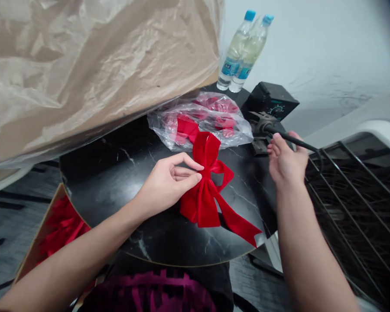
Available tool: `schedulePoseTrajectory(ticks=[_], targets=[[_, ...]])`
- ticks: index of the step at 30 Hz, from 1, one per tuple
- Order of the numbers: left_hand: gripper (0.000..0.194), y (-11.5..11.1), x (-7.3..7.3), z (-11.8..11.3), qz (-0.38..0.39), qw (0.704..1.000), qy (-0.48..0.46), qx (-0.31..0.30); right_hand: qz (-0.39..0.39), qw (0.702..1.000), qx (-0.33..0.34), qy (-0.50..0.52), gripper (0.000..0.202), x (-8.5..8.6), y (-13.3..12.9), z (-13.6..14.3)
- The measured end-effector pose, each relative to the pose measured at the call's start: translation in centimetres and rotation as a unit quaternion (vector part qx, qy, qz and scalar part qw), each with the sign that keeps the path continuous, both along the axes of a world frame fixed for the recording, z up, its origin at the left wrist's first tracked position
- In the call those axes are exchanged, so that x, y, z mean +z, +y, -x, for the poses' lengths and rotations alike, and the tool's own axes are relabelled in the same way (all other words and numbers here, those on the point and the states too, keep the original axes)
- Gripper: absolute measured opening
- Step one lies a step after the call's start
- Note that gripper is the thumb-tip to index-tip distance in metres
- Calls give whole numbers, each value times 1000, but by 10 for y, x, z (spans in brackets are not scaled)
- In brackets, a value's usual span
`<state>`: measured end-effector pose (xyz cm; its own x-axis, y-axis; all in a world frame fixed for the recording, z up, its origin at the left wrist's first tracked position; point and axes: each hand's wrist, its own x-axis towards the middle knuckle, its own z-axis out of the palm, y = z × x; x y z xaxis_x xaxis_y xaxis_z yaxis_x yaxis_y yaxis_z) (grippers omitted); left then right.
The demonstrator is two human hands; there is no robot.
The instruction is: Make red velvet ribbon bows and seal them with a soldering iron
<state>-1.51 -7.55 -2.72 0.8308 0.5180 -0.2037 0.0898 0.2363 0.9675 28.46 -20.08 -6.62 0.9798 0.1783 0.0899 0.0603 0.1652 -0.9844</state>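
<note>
A red velvet bow [208, 208] with loops and a long ribbon tail is over the dark marbled round table. My left hand [169, 182] pinches its centre knot between thumb and fingertips. To the right, my right hand [287, 160] is at a black corded tool, which looks like a soldering iron [303, 143], with thumb and fingers on either side of its handle. The tool's front end sits at a metal holder [261, 121]. Behind the holder stands a black box with a dial [273, 99].
A clear plastic bag with red bows [227, 112] lies behind the bow. Two bottles with blue caps [242, 52] stand at the back. A large plastic-wrapped brown package [84, 65] overhangs the table. A box of red ribbons [61, 225] is low left; a wire rack [360, 195] is right.
</note>
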Motion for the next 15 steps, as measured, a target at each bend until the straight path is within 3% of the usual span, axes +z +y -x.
schedulePoseTrajectory(ticks=[3, 10, 15], targets=[[17, 1, -4, -1, 4, 1000, -1, -2, 36, 998, -15, -39, 44, 2, 2, -6], [15, 1, -6, -2, -3, 1000, 13, -9, 80, 992, -33, -93, 25, 6, -1, -16], [15, -1, -6, -4, -14, 1000, 19, -9, 86, 981, -98, -144, 21, 16, -15, -6]])
